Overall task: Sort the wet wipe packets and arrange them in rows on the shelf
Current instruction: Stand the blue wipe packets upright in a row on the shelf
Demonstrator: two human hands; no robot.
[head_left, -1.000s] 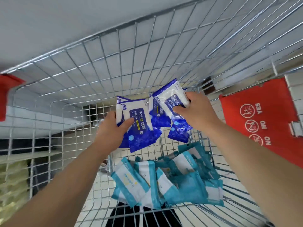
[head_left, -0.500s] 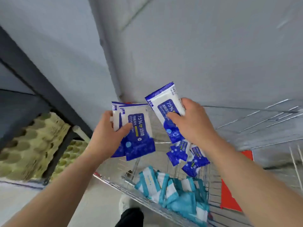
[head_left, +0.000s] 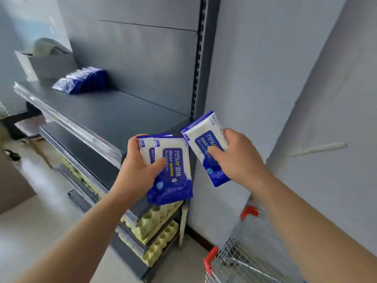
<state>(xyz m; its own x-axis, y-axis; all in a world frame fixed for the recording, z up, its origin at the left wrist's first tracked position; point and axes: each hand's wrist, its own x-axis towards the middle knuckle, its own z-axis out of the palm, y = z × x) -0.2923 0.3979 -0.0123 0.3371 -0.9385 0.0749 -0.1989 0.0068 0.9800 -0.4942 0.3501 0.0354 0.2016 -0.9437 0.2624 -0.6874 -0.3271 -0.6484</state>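
the left hand (head_left: 140,172) gripped a small fan of alcohol wipe packets (head_left: 173,170), blue and white, with the thumb laid across the front one; at least two showed. the right hand (head_left: 238,158) pinched a single packet (head_left: 204,139) of the same kind, thumb on its face and fingers behind it, the packet tilted. both loads hung in the air before the right end of the dark shelf (head_left: 126,113), not touching it. well apart to the left, a row of matching packets (head_left: 81,80) stood leaning on one another near the back panel. egg trays (head_left: 155,225) filled the lower shelves, and a wire trolley (head_left: 240,260) stood at the lower right.

the packets looked soft and slick, so the fanned ones probably could slide out from under that one thumb during the reach and drop onto the egg trays or the floor. the shelf's front lip (head_left: 67,119) might catch a packet's edge if it came in low. the standing row leaned already; pushing new packets against it too hard would likely tip it flat or skew the line.
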